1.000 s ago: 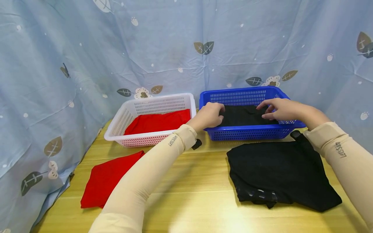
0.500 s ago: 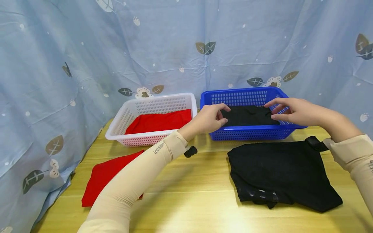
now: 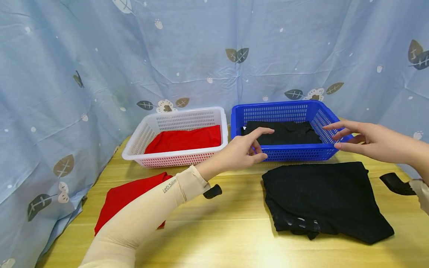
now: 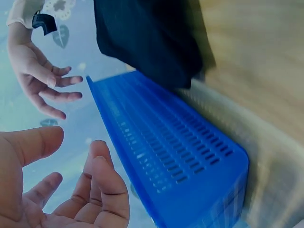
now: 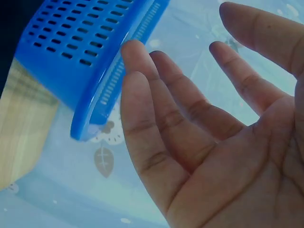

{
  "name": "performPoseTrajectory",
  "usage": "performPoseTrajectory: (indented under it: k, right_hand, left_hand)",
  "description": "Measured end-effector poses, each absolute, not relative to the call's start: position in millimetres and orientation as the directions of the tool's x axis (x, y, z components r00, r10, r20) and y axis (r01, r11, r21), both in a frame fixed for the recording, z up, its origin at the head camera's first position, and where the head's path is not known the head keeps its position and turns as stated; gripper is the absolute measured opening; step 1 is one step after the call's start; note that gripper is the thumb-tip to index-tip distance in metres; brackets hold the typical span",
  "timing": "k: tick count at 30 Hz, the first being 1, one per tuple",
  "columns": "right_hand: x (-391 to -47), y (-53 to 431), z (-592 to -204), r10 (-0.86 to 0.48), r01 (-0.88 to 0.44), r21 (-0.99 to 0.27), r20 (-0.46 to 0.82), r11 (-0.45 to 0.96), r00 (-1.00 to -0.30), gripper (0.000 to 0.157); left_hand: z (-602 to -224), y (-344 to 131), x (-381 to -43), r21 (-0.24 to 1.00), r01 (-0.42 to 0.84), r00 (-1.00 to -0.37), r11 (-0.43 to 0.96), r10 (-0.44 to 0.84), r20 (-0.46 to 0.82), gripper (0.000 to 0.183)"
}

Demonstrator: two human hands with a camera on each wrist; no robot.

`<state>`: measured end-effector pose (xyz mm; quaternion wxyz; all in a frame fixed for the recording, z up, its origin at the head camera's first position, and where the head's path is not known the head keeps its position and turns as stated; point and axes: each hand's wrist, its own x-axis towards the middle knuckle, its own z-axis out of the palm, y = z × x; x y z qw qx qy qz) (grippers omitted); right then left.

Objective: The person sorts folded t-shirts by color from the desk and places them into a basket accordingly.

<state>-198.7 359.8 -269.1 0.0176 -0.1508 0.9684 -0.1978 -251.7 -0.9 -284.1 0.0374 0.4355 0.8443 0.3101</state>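
Observation:
My left hand (image 3: pixel 239 150) hovers at the near left corner of the blue basket (image 3: pixel 295 152), fingers loosely spread and holding nothing. At the basket's right end hangs my right hand (image 3: pixel 375 140), its fingers relaxed and the palm bare in the right wrist view. Inside the blue basket lies a folded black cloth (image 3: pixel 285 134). In front of it, a black folded garment (image 3: pixel 321 201) with a shiny print at its near left corner lies on the table. The left wrist view shows both hands apart, beside the basket's perforated wall (image 4: pixel 175 147).
A white basket (image 3: pixel 181 152) with a folded red cloth (image 3: pixel 187 139) in it stands left of the blue one. A folded red garment (image 3: pixel 124 197) lies on the wooden table (image 3: pixel 214 230), partly hidden by my left sleeve. A patterned blue curtain (image 3: pixel 187 56) closes off the back.
Both hands have come out of the blue basket with nothing in them. The right hand has moved right, the left hand back toward me. The black cloth stays in the basket.

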Motion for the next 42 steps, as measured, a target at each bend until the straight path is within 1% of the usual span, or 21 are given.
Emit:
performPoseTrajectory:
  k: [4,7,15,21,25,29,37,42]
  right_hand:
    - [-189,369,-274,-0.285,-0.273,-0.379,0.025,0.884,-0.958,0.062]
    - [-183,375,-278,-0.277,-0.263,-0.395,0.021,0.88,-0.961,0.062]
    - [-171,391,-296,-0.242,-0.225,-0.421,0.012,0.879,-0.97,0.063]
    - [-162,406,-312,-0.247,-0.244,-0.43,0.051,0.869,-0.968,0.063]
    - [-158,412,-323,-0.243,-0.24,-0.439,0.05,0.866,-0.969,0.064]
    - [-154,419,-334,-0.264,-0.265,-0.439,0.064,0.859,-0.962,0.065]
    - [-147,429,-353,-0.249,-0.231,-0.442,0.019,0.867,-0.968,0.068]
    - [-142,433,-361,-0.253,-0.227,-0.451,0.002,0.863,-0.967,0.066]
  left_hand:
    - [-288,-4,-243,0.588,0.705,-0.597,0.398,0.78,0.188,0.067]
    - [-290,-5,-237,0.602,0.698,-0.582,0.387,0.797,0.163,0.068]
    - [-299,-7,-226,0.6,0.708,-0.539,0.371,0.834,0.12,0.071]
    - [-309,-8,-222,0.591,0.697,-0.547,0.405,0.834,0.074,0.073]
    - [-317,-8,-221,0.583,0.693,-0.55,0.424,0.834,0.048,0.072]
    - [-324,-8,-220,0.578,0.684,-0.551,0.444,0.834,0.011,0.072]
    - [-334,-4,-216,0.596,0.672,-0.523,0.44,0.851,-0.039,0.071]
    - [-340,-1,-213,0.613,0.645,-0.527,0.457,0.847,-0.077,0.072]
